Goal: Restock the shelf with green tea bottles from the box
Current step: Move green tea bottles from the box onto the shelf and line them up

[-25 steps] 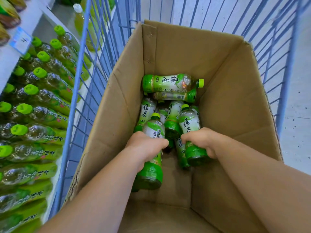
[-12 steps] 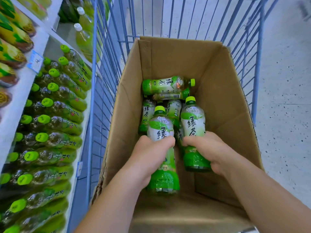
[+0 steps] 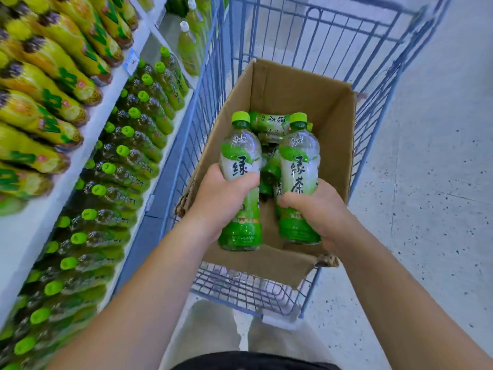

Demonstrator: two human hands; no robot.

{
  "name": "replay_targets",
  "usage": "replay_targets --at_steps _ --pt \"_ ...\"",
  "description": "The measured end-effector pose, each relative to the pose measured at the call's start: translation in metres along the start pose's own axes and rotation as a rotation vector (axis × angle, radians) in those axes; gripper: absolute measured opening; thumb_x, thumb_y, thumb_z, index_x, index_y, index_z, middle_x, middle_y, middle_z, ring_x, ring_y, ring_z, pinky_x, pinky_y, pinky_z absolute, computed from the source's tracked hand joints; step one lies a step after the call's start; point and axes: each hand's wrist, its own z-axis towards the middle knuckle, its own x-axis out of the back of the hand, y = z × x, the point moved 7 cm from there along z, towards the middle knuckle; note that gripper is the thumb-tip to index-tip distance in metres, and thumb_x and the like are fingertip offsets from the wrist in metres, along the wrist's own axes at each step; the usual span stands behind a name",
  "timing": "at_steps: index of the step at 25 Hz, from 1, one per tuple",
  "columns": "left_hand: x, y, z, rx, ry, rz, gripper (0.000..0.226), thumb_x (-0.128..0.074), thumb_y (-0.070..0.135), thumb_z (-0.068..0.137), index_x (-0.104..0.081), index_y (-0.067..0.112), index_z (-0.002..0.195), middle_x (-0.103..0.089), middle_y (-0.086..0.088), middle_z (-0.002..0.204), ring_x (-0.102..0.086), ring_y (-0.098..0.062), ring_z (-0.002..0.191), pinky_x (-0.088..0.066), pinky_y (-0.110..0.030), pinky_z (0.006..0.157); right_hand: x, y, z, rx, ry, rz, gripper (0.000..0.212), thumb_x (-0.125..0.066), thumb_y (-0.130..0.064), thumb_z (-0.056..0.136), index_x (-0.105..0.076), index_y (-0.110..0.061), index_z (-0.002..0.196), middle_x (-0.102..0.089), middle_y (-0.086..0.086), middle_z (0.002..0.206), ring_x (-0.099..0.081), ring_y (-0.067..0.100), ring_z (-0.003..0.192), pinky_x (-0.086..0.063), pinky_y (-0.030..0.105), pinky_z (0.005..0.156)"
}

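STEP: lifting two green tea bottles above the cardboard box (image 3: 288,84) | left hand (image 3: 222,200) wrapped round one bottle (image 3: 240,180), right hand (image 3: 318,209) round another (image 3: 298,177) | NEXT: likely swing left of box to green tea shelf (image 3: 128,161) | IN WAY: blue cart wall (image 3: 202,108); rows look nearly full.

Shop aisle, drinks section. White shelf (image 3: 88,134) on left, price tag (image 3: 131,64) clipped to its edge, stocked in rows: green-capped tea bottles (image 3: 138,129) below, yellow-wrapped bottles (image 3: 48,84) above. Blue wire trolley (image 3: 306,44) on speckled floor (image 3: 432,156) carries an open cardboard box (image 3: 301,89) of stock.
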Motion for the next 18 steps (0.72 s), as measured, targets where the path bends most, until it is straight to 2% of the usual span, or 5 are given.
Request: replay_targets --at_steps 4,8,10,14,18 --pt "0.007 0.034 -0.061 -0.115 0.053 -0.068 0.010 -0.071 0.024 0.068 -0.068 0.028 0.077 -0.068 0.007 0.066 -0.067 -0.012 0.059 -0.053 -0.028 0.051 0.007 -0.029 -0.055 0.077 -0.097 -0.053 0.039 -0.081 -0.021 0.058 -0.070 -0.017 0.095 -0.074 0.007 0.081 -0.073 0.023 0.066 -0.060 0.039 0.059" --pt "0.023 0.041 -0.124 -0.097 0.176 -0.154 0.025 -0.072 0.036 0.055 -0.069 0.030 0.079 -0.068 0.005 0.067 -0.067 -0.014 0.057 -0.055 -0.032 0.051 0.004 -0.051 -0.101 0.151 -0.214 -0.087 0.034 -0.081 -0.017 0.064 -0.068 -0.011 0.095 -0.068 0.008 0.076 -0.068 0.025 0.066 -0.060 0.044 0.064" --pt "0.037 0.037 -0.152 -0.077 0.232 -0.193 0.037 -0.074 0.036 0.056 -0.067 0.027 0.090 -0.069 0.002 0.074 -0.068 -0.014 0.057 -0.054 -0.032 0.051 -0.003 -0.057 -0.117 0.174 -0.269 -0.107 0.038 -0.082 -0.013 0.067 -0.065 -0.005 0.100 -0.067 0.011 0.077 -0.067 0.026 0.065 -0.059 0.043 0.062" --pt "0.085 0.023 -0.204 -0.085 0.375 -0.205 0.050 -0.074 0.036 0.061 -0.062 0.023 0.108 -0.070 -0.007 0.091 -0.071 -0.017 0.067 -0.056 -0.033 0.053 -0.039 -0.070 -0.149 0.219 -0.395 -0.170 0.036 -0.084 -0.013 0.072 -0.064 -0.008 0.101 -0.068 0.010 0.076 -0.070 0.025 0.064 -0.060 0.043 0.061" --pt "0.144 -0.002 -0.258 -0.097 0.559 -0.228 0.050 -0.074 0.039 0.061 -0.061 0.026 0.107 -0.070 -0.007 0.095 -0.071 -0.014 0.070 -0.056 -0.029 0.054 -0.098 -0.071 -0.182 0.231 -0.530 -0.157 0.037 -0.087 -0.028 0.077 -0.066 -0.011 0.104 -0.070 0.005 0.071 -0.070 0.026 0.061 -0.057 0.038 0.057"
